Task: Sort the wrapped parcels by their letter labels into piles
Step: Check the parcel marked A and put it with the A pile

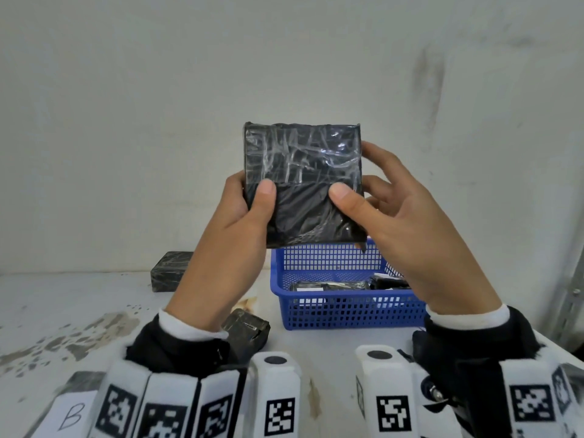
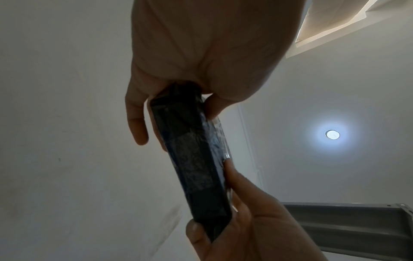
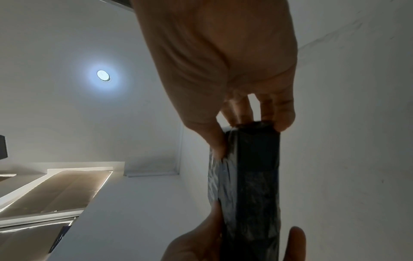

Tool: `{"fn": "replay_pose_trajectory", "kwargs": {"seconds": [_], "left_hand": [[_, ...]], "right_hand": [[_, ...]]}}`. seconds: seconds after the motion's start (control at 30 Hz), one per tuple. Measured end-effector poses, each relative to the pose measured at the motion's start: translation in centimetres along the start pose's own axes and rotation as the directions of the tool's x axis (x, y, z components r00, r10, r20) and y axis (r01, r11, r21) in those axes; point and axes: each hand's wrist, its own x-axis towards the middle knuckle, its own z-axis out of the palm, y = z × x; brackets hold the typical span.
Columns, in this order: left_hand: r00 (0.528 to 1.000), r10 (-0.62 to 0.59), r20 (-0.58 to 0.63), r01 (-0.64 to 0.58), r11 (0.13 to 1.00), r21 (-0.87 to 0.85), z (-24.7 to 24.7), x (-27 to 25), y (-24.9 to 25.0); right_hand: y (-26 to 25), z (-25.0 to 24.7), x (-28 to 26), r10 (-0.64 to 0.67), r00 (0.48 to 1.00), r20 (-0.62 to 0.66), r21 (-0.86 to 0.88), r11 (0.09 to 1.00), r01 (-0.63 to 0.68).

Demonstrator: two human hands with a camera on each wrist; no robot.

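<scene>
1. the head view shows the broad face of the held parcel (image 1: 303,184), black wrap under clear tape, with no letter label visible on this face. the left wrist view shows only its narrow edge (image 2: 196,164) against the ceiling, and the right wrist view shows the same edge (image 3: 250,185).
2. the parcel is raised upright above the desk (image 1: 79,305), between both hands. left hand (image 1: 234,222): grip closed on the lower left edge, thumb on the front face, fingers behind. right hand (image 1: 401,222): grip closed on the lower right edge, thumb on the front face, fingers spread behind.
3. the blue basket (image 1: 344,314) stands on the desk below and behind the held parcel, with further black parcels inside.
4. a black parcel by the wall (image 1: 172,270) lies on the desk to the left. another parcel (image 1: 249,328) lies near the left wrist, partly hidden by it.
5. a parcel labelled b (image 1: 71,412) lies at the near left edge, partly hidden by the wrist rig.
</scene>
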Motion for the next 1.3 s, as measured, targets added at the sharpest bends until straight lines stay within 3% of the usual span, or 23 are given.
{"fn": "replay_pose_trajectory", "kwargs": {"seconds": [0.2, 0.4, 0.6, 0.87, 1.07, 1.3], "left_hand": [[0.999, -0.005, -0.038, 0.005, 1.000, 0.012, -0.4, 0.1, -0.2], [1.000, 0.004, 0.015, -0.004, 1.000, -0.019, 0.1, 0.0, -0.2], [0.999, -0.013, -0.037, 0.014, 1.000, 0.021, 0.4, 0.0, -0.4], [1.000, 0.017, -0.020, -0.018, 0.998, -0.059, 0.7, -0.2, 0.1], [0.999, 0.040, -0.023, -0.040, 0.999, -0.022, 1.0, -0.4, 0.1], [0.998, -0.006, -0.056, 0.004, 0.999, -0.036, 0.6, -0.2, 0.3]], "right_hand": [[0.1, 0.3, 0.1, -0.003, 1.000, -0.020, -0.059, 0.998, 0.002], [-0.4, 0.1, -0.2, 0.001, 1.000, -0.012, -0.038, 0.999, -0.002], [-0.6, 0.8, -0.4, 0.026, 0.995, -0.094, -0.061, 0.998, -0.032], [-1.1, 1.1, -0.7, 0.058, 0.994, -0.093, -0.060, 0.996, -0.064], [-1.4, 1.2, -0.7, 0.062, 0.993, -0.099, -0.067, 0.995, -0.068], [-1.9, 1.3, -0.9, 0.066, 0.996, -0.056, -0.030, 0.997, -0.068]]}}
